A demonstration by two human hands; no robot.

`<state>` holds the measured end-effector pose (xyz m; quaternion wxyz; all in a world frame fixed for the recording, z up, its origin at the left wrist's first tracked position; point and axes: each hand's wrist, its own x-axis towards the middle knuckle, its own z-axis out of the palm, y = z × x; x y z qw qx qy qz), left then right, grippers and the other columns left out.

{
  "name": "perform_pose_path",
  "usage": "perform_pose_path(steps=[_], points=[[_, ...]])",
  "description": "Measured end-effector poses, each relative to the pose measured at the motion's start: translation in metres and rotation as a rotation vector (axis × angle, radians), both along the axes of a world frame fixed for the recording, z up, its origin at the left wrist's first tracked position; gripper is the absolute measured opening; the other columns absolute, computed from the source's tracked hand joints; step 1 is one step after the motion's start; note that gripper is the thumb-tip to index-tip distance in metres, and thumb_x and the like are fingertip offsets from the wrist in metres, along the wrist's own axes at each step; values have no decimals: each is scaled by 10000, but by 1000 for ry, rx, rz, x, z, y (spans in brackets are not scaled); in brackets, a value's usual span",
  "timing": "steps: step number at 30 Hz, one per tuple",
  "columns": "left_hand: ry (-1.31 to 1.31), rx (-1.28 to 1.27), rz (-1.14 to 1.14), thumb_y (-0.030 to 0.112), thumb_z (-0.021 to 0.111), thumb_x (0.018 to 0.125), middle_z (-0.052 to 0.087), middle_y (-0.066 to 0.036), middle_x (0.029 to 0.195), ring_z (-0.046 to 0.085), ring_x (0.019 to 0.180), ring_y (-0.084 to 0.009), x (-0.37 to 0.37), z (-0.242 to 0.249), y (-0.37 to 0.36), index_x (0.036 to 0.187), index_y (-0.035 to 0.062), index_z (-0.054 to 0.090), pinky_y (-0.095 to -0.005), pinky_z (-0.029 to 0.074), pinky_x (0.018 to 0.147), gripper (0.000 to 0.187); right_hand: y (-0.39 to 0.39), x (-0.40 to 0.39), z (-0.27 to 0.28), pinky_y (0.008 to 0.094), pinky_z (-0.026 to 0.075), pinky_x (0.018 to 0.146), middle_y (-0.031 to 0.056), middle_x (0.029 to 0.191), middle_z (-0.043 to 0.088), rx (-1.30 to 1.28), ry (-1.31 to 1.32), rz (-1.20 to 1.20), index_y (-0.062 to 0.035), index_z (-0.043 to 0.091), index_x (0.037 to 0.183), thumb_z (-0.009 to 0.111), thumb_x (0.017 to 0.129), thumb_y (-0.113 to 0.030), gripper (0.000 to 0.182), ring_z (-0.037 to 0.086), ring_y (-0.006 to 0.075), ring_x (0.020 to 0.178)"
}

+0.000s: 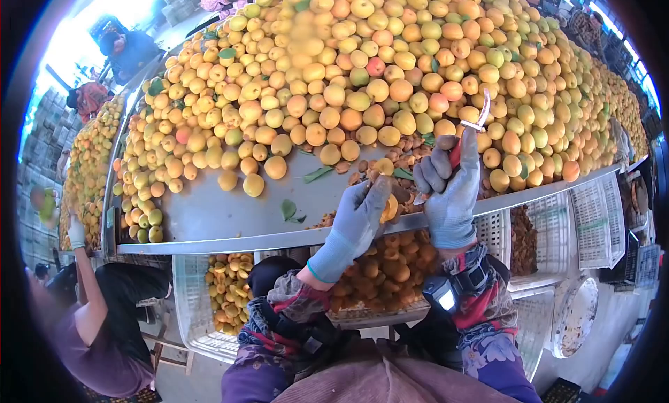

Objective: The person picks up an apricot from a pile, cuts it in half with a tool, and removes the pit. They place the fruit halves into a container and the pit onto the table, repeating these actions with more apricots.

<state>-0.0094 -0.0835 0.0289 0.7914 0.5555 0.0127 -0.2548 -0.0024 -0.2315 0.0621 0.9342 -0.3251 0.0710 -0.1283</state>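
My gloved left hand (352, 220) is over the near edge of the metal table, fingers closed around a cut apricot (389, 209) whose orange flesh shows beside the palm. Just past its fingertips is another piece of apricot (383, 166). To the right, my gloved right hand (449, 206) grips a small curved knife (483, 110); the blade points up and away from me, and the index finger stretches along it. Brown apricot pits (408, 156) lie on the table behind both hands. Beyond them rises a large heap of whole apricots (376, 89).
A crate of apricot halves (383, 270) sits below my hands, under the table edge (279, 242). Another crate (187, 291) of halves stands left; white crates (598, 218) stand right. A co-worker's gloved hand (76, 232) reaches to a second heap (90, 159) at left.
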Motion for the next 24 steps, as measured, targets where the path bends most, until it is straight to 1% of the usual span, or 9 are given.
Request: perform_pose_path(steps=[4,7,9,11,14,17,21,22,24], points=[[-162,-186,216,214,509,970,593,5,839,535,777,-43,-10,-22,0,1049,-1,613,-204,456,689,252,-6,1,-1,253,189,366,-63,494,233,-21,25,10,-81,529,825,454,940,-518,457,190,71,378],[-279,54,-65,208,545,950,622,-28,835,563,778,-77,-8,-8,0,1029,0,629,-224,469,709,238,-12,2,-5,256,188,365,-63,495,221,-56,-25,4,-77,535,835,451,947,-500,446,186,71,380],[-686,248,-222,155,554,920,650,-91,883,581,774,-90,-6,-5,2,1052,-7,634,-217,450,660,224,-15,1,-7,250,199,373,-61,503,222,-50,-42,24,-73,541,850,451,952,-485,433,194,68,392],[-700,306,-319,148,598,882,643,-132,908,611,802,-182,-8,7,6,1041,27,646,-270,469,707,205,-15,0,-6,250,217,391,-57,516,239,-79,-4,3,-70,539,868,456,955,-465,413,210,71,404],[-1212,474,-415,206,676,826,634,-140,917,595,837,-314,-10,18,8,1037,79,657,-379,478,748,247,-18,0,-7,254,232,408,-51,526,265,-94,4,33,-62,535,888,462,957,-442,394,231,76,414],[-1070,525,-148,230,705,797,621,-136,956,595,846,-305,8,13,17,1040,86,651,-361,476,734,287,-19,-1,-8,261,234,412,-44,529,292,-56,35,42,-57,532,896,461,958,-433,387,248,79,415],[-798,1067,259,141,713,774,620,-107,993,605,867,-222,69,-20,44,1131,64,607,-324,475,783,380,-16,-4,-6,256,238,410,-38,534,314,-83,39,29,-52,533,914,458,960,-427,385,266,78,415],[-806,1069,262,141,713,774,620,-107,993,605,867,-222,79,-28,44,1131,64,607,-324,475,783,380,-15,-6,-3,256,243,407,-33,535,323,-89,38,44,-48,531,928,457,961,-421,382,270,80,414],[-728,1484,102,246,740,735,613,-143,986,612,893,-308,93,-40,44,1170,88,549,-407,490,757,500,-14,-8,-1,239,291,392,-13,546,384,-110,33,62,-34,525,969,445,968,-413,387,326,89,405]])
